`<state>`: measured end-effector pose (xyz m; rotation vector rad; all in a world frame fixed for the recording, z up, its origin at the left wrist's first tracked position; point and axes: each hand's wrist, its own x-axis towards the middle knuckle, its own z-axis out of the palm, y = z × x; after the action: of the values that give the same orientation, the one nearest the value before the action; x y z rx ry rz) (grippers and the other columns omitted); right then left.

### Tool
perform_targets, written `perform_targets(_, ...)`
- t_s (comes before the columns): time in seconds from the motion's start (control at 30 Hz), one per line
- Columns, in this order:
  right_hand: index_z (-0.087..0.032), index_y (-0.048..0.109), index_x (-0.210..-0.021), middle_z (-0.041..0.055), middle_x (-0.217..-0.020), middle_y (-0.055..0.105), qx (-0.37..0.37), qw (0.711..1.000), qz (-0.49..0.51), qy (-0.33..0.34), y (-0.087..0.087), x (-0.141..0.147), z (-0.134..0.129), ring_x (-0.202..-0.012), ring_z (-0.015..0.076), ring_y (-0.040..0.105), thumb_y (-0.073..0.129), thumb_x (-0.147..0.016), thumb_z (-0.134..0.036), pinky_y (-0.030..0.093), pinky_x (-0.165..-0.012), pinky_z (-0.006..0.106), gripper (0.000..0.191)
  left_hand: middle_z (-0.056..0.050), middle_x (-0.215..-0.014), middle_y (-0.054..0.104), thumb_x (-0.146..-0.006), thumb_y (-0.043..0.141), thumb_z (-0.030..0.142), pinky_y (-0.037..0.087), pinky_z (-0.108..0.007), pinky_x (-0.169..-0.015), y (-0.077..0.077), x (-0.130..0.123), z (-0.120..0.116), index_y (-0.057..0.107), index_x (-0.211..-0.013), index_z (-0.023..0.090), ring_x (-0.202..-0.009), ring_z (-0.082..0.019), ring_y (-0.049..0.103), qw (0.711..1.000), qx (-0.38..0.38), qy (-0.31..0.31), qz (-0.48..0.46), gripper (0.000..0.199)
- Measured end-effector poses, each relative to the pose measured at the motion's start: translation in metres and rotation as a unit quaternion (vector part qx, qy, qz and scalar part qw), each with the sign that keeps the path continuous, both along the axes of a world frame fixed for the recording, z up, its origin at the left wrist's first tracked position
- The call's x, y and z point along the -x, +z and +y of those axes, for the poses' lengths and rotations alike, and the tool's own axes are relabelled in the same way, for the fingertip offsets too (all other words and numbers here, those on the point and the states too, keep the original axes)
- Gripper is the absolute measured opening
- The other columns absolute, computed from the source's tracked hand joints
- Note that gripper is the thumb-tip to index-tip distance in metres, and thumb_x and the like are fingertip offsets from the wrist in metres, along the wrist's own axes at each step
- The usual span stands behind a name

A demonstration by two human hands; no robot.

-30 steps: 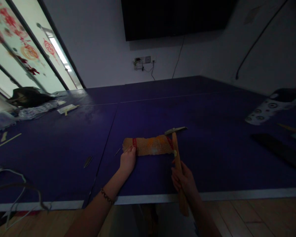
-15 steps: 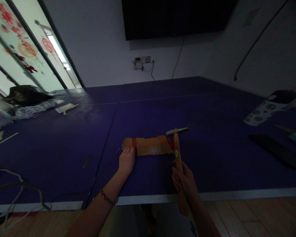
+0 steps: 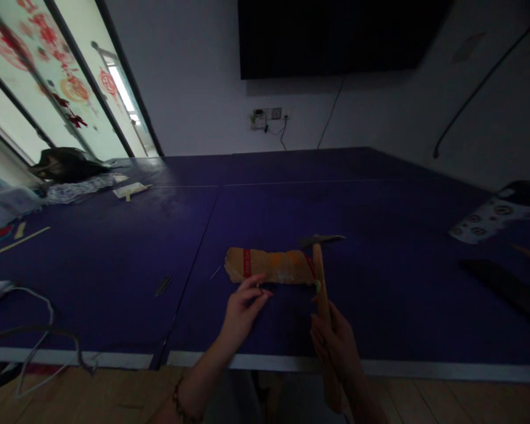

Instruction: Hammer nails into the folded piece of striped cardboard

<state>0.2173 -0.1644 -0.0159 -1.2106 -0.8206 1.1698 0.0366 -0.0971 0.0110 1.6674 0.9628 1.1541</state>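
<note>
My right hand [image 3: 338, 338] is wrapped around the wooden handle of a hammer [image 3: 322, 282]. Its metal head points away from me, just above the table. Beside the handle lies a flat tan packet [image 3: 265, 266] with a red stripe near its left end and orange patches to the right. My left hand [image 3: 242, 309] hovers at the packet's near edge, fingers apart and partly curled; nothing can be made out in them. Left of the packet is a thin nail-like pin [image 3: 215, 272], and farther left several dark slim metal pieces [image 3: 163, 285] lie together.
The purple-covered table [image 3: 265, 212] has a seam running across its left part. White cables [image 3: 48, 312] loop over its front left edge. A dark flat object [image 3: 503, 288] and a white patterned item [image 3: 486, 224] lie on the right. A black bag [image 3: 68, 164] rests far left.
My left hand has come off the packet's left end and moved right, its fingers loosening. My right hand keeps hold of the hammer, whose head has turned slightly. The view has shifted a little.
</note>
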Motion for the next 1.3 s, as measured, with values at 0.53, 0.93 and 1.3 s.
perform_targets(0.53,-0.026,0.060,-0.104,0.0070,-0.102,0.067,-0.120,0.863,-0.361,0.332,0.020,0.089,-0.031,-0.090,0.0255,0.063,0.067,-0.066,-0.034,0.050,-0.074,0.033,0.040,0.002,-0.058,0.050,-0.046,0.080,0.041,0.035,-0.017,-0.047,0.023,0.042,-0.072,0.059,-0.055,0.013,-0.050,-0.006,0.042,0.875,0.282,0.182,-0.349,0.036)
perform_targets(0.93,-0.027,0.047,-0.127,0.0093,-0.141,0.035,-0.233,0.678,-0.645,0.265,0.035,0.046,0.150,-0.128,0.0412,0.019,0.057,-0.069,-0.060,0.015,-0.101,0.058,0.067,0.001,-0.064,0.053,-0.045,0.080,0.042,0.032,-0.014,-0.040,0.007,0.083,-0.082,0.055,-0.055,0.012,-0.044,-0.002,0.035,0.858,0.251,0.254,-0.369,0.040)
perform_targets(1.3,-0.031,0.046,-0.128,0.0070,-0.138,0.041,-0.198,0.643,-0.679,0.294,0.008,0.050,0.163,-0.124,0.0380,0.030,0.053,-0.070,-0.064,0.020,-0.099,0.055,0.067,0.000,-0.056,0.051,-0.046,0.078,0.047,0.029,-0.016,-0.040,0.013,0.086,-0.089,0.058,-0.053,0.013,-0.042,-0.004,0.035,0.893,0.239,0.246,-0.291,0.040)
